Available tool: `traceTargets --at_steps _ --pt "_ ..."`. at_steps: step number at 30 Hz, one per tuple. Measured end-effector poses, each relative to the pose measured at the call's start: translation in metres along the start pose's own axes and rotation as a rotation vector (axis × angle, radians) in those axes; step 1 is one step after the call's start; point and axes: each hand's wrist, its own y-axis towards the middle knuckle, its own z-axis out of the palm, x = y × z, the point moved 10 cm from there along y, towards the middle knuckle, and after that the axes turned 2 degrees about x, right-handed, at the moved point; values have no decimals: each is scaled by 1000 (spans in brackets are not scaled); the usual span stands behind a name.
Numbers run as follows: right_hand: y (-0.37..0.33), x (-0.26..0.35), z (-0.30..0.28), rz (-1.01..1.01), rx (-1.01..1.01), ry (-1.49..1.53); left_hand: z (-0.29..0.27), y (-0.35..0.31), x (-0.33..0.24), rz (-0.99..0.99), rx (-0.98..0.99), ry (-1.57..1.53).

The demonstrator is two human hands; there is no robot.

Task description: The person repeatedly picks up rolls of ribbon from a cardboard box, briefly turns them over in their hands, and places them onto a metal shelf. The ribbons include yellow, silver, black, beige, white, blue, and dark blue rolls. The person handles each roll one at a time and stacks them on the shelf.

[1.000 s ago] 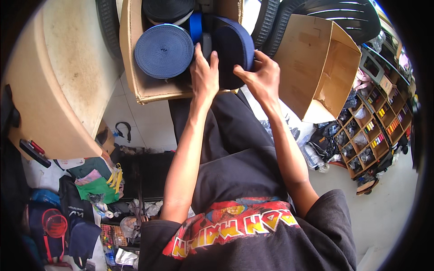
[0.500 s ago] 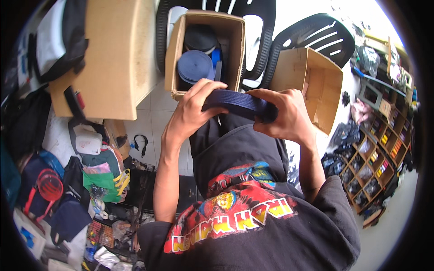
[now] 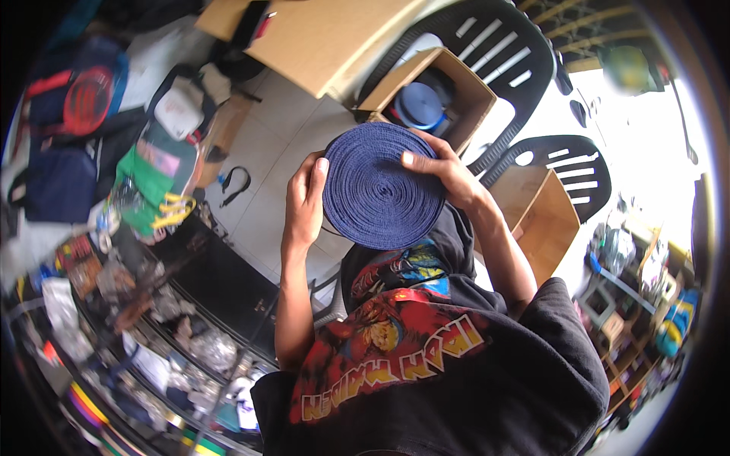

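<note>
Item: navy webbing roll point(image 3: 382, 186), flat face up, clasped at its rim by left hand point(image 3: 306, 199) and right hand point(image 3: 443, 169). Step: inspection, apparently. Next: steady two-handed hold. Far: box point(image 3: 464, 83) of rolls.

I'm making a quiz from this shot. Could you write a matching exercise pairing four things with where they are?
Things:
1. dark blue webbing roll
2. lighter blue roll
3. empty cardboard box
4. black strap

Places:
A. on the tiled floor
B. inside the open box on the black chair
C. between both hands
D. right of the person's right arm

Pairs: 1-C, 2-B, 3-D, 4-A
</note>
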Motion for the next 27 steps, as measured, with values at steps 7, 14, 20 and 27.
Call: traceTargets --at_steps 7,14,20,27 --pt "-33 -30 94 -46 64 -350 -79 -128 23 -119 -134 64" --pt "-57 -46 155 -157 118 -270 -119 -235 43 -62 -385 -136" --pt "-57 -57 206 -226 109 -303 -123 -299 55 77 -816 -14" --pt "-27 -82 262 -222 157 -141 -134 -333 44 109 -1178 190"
